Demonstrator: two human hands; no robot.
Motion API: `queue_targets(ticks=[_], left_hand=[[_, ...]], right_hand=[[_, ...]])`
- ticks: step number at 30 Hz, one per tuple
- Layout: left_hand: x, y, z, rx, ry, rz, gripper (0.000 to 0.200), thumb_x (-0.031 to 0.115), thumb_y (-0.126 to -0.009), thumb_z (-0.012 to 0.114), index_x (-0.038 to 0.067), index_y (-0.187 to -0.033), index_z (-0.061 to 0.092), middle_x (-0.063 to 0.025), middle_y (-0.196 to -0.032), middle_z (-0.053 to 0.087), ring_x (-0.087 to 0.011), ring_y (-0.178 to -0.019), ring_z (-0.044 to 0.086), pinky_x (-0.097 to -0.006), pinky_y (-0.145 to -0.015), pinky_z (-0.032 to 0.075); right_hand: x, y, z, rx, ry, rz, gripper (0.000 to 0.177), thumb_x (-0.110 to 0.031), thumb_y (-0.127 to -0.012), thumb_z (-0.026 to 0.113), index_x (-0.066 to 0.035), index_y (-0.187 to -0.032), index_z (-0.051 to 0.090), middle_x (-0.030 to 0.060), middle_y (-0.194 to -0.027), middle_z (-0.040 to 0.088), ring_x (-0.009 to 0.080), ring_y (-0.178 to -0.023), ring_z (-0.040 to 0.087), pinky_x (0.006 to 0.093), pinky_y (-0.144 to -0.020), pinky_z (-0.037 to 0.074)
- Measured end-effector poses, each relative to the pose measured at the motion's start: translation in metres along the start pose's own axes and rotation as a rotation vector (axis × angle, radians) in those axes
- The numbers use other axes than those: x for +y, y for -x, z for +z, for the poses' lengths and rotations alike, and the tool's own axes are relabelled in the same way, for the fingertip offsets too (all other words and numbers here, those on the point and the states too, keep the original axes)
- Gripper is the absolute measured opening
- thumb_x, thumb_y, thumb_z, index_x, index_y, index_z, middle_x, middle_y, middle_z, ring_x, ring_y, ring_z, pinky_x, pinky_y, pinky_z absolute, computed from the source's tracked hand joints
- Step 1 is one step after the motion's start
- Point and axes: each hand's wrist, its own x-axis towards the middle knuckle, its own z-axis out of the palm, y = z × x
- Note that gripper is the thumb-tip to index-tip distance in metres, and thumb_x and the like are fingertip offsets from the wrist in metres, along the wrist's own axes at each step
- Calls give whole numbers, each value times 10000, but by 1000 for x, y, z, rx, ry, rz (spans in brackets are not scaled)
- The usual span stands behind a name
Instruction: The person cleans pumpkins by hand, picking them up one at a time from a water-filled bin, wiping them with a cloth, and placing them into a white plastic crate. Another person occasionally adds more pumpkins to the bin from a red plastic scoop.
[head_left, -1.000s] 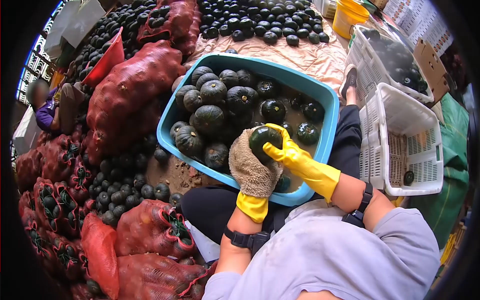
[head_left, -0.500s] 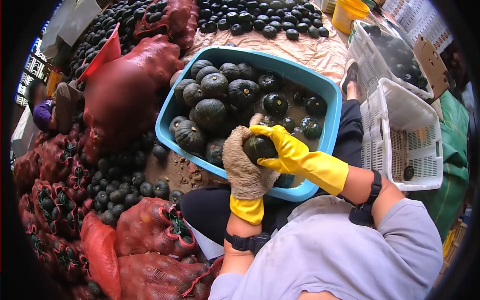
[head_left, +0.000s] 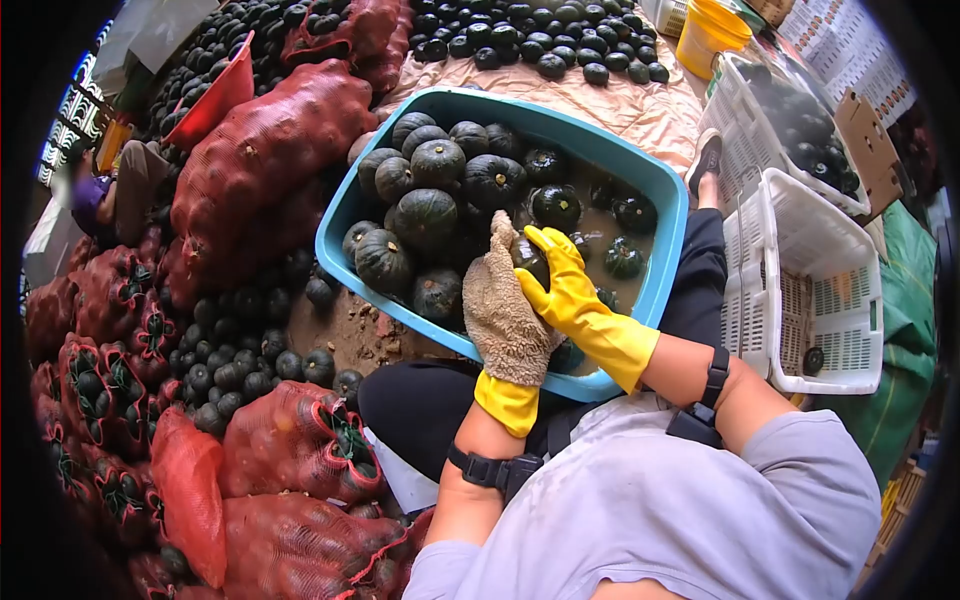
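Note:
A small dark green pumpkin (head_left: 531, 259) is held between my two hands, low over the near part of a blue tub. My left hand (head_left: 508, 312), in a beige terry mitt over a yellow glove, presses its left side with the fingers pointing away from me. On the other side my right hand (head_left: 572, 290), in a yellow rubber glove, curves its fingers over it. The hands hide much of this pumpkin. The blue tub (head_left: 668, 255) contains murky brown water; several pumpkins (head_left: 425, 218) are heaped at its left, and others sit partly submerged at its right.
Red mesh sacks (head_left: 275, 145) of pumpkins and loose pumpkins lie on the left. A white crate (head_left: 830, 345) with one small pumpkin stands at right, near a fuller crate (head_left: 745, 125). A yellow bucket (head_left: 712, 40) is behind. Another person (head_left: 115, 190) sits at far left.
Both hands have moved slightly away from me with the pumpkin. The left mitt's fingers now stretch forward along its side, and the right hand covers more of it.

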Motion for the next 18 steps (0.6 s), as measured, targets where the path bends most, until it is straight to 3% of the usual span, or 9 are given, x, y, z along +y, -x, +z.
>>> queue_targets(ticks=[4, 5, 8, 12, 15, 17, 18], left_hand=[[9, -6, -18, -89, 144, -2, 807, 259, -686, 967, 44, -1325, 524, -149, -1109, 689, -351, -1003, 702, -405, -887, 563], [10, -8, -20, -93, 159, 1, 789, 255, -673, 972, 48, -1293, 530, -142, -1086, 684, -346, -982, 700, -404, -869, 562], [16, -12, -22, -54, 194, 19, 737, 244, -633, 989, 61, -1196, 551, -121, -1016, 668, -331, -916, 692, -401, -814, 560], [32, -15, -29, -29, 404, -51, 670, 229, -579, 1012, 77, -1067, 578, -94, -923, 646, -310, -828, 683, -397, -742, 557], [35, -8, -32, -197, 819, -424, 664, 138, -689, 949, 43, -1201, 537, -136, -1077, 700, -283, -970, 720, -412, -860, 607], [35, -12, -34, -319, 1069, -684, 664, 78, -761, 906, 20, -1291, 509, -164, -1180, 735, -264, -1065, 745, -423, -938, 640], [40, -22, -40, -278, 1330, -892, 530, 166, -852, 817, 21, -1281, 543, -160, -1178, 739, -274, -1069, 742, -439, -934, 639]], right_hand=[[-14, 9, -16, -197, -450, 298, 643, -422, -985, 755, -72, -1494, 577, 194, -1473, 602, 380, -1426, 522, 464, -1211, 391], [-7, 8, -10, -178, -660, 277, 613, -511, -1012, 707, -93, -1453, 630, 147, -1429, 657, 336, -1353, 609, 470, -1153, 471], [-20, -14, -56, -487, -1504, 969, 679, -685, -1004, 612, -133, -1390, 698, 115, -1275, 754, 279, -1131, 749, 509, -972, 611], [-28, -19, -77, -507, -1856, 1032, 776, -715, -989, 597, -52, -1385, 676, 204, -1345, 713, 385, -1242, 700, 574, -1091, 567], [-19, -17, -78, -380, -1979, 1110, 833, -719, -999, 570, -41, -1482, 615, 253, -1458, 640, 485, -1339, 615, 556, -1104, 558], [-18, -19, -83, -407, -1966, 1086, 842, -709, -987, 610, -48, -1509, 585, 251, -1489, 616, 506, -1369, 583, 545, -1084, 577], [-13, -19, -83, -438, -1948, 1097, 842, -707, -986, 615, -52, -1515, 577, 248, -1493, 614, 507, -1376, 578, 541, -1078, 581]])
